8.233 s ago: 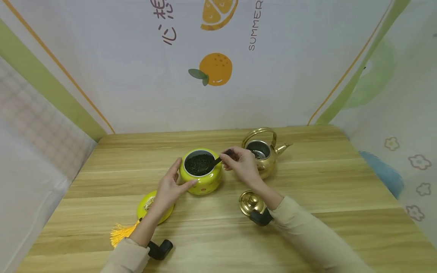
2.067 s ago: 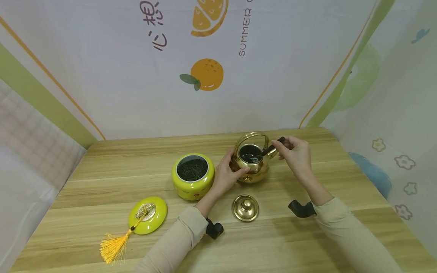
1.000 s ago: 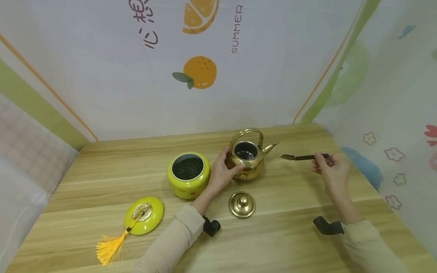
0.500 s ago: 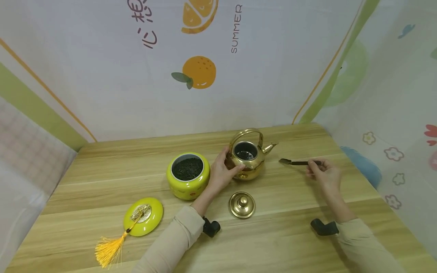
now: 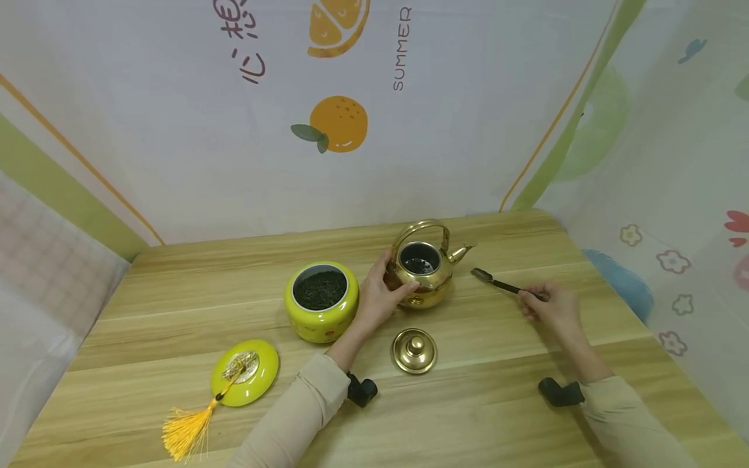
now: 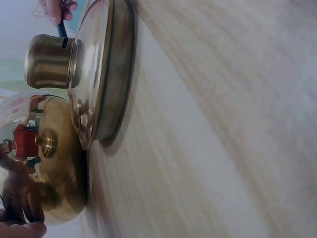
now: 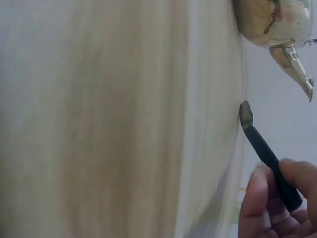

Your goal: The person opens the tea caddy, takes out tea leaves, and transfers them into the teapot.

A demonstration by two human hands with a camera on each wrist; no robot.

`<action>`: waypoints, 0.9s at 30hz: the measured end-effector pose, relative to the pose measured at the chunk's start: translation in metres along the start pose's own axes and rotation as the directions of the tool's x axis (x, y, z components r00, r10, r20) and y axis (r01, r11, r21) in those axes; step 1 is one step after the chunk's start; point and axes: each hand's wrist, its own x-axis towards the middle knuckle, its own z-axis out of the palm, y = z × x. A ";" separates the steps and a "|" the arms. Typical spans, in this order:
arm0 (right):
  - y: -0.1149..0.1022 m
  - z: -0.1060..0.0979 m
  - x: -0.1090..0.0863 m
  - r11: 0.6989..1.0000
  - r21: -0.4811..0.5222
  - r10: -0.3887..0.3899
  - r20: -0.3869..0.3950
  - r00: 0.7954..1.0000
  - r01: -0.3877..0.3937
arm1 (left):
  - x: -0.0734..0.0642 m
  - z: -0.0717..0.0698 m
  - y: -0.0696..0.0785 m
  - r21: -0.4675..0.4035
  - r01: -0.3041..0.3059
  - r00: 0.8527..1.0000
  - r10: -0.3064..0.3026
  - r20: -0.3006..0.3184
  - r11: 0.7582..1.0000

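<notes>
1. We see the right grip (image 5: 550,311) pinching the dark scoop (image 5: 506,286) by its handle, thumb and fingers closed on it, over the right part of the wooden surface (image 5: 468,403)

2. We place the scoop to the right of the gold kettle (image 5: 422,286), apart from it, with its bowl near the spout (image 5: 461,253) but not touching it in the head view

3. We judge that the coming move turns on how the scoop lies to the surface: its long axis slants away from the right grip and to the left, bowl foremost, and in the right wrist view the bowl end looks the lower; we cannot tell whether it touches the wood

4. Of the 2 hands, we find the right nearer, since it holds the scoop; the left grip (image 5: 380,297) is across the kettle, gripping its body with thumb in front and fingers round the left side

5. We note the yellow jar (image 5: 320,324), uncovered, with dark leaves (image 5: 320,290) inside, just left of the left grip; the kettle lid (image 5: 414,354) lies in front of the kettle, and the tasselled jar lid (image 5: 257,374) farther left
</notes>
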 end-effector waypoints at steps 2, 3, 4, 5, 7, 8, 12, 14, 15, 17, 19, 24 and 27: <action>0.002 0.000 0.001 0.994 -0.110 -0.023 0.040 0.999 0.027 | 0.000 0.000 0.001 0.007 0.008 1.000 -0.008 0.002 1.000; 0.003 0.001 0.001 0.987 -0.156 -0.031 0.055 0.998 0.039 | 0.000 -0.001 0.001 0.009 0.012 1.000 -0.012 0.003 1.000; 0.003 0.001 0.002 0.979 -0.196 -0.036 0.070 0.997 0.049 | 0.000 -0.001 0.001 0.009 0.015 1.000 -0.015 0.004 1.000; 0.003 0.001 0.002 0.973 -0.224 -0.041 0.084 0.996 0.059 | 0.000 -0.001 0.002 0.008 0.016 1.000 -0.017 0.006 1.000; 0.004 0.002 0.002 0.956 -0.286 -0.041 0.106 0.994 0.070 | 0.000 -0.001 0.002 0.005 0.018 1.000 -0.018 0.008 1.000; 0.004 0.002 0.002 0.950 -0.303 -0.036 0.117 0.992 0.071 | 0.000 -0.001 0.002 0.004 0.017 1.000 -0.017 0.009 1.000; 0.004 0.003 0.001 0.932 -0.358 -0.003 0.149 0.989 0.057 | 0.000 0.000 0.002 -0.002 0.021 1.000 -0.021 0.009 1.000; 0.004 0.003 0.001 0.926 -0.374 0.002 0.156 0.988 0.057 | 0.000 0.000 0.002 -0.004 0.025 1.000 -0.025 0.008 1.000; 0.004 0.003 0.001 0.924 -0.379 0.002 0.158 0.987 0.058 | 0.000 0.000 0.002 -0.007 0.023 1.000 -0.023 0.007 1.000; 0.004 0.003 0.001 0.922 -0.382 0.002 0.164 0.986 0.062 | 0.000 0.000 0.002 -0.009 0.021 1.000 -0.021 0.006 1.000; 0.004 0.003 0.001 0.921 -0.383 -0.001 0.173 0.985 0.068 | 0.000 0.000 0.002 -0.009 0.022 1.000 -0.022 0.007 1.000; 0.005 0.003 0.001 0.919 -0.386 -0.005 0.185 0.983 0.077 | 0.000 0.000 0.001 -0.008 0.037 0.999 -0.037 0.013 0.999; 0.005 0.003 0.002 0.918 -0.388 -0.007 0.186 0.982 0.080 | 0.000 0.000 0.001 -0.008 0.038 0.999 -0.038 0.012 0.999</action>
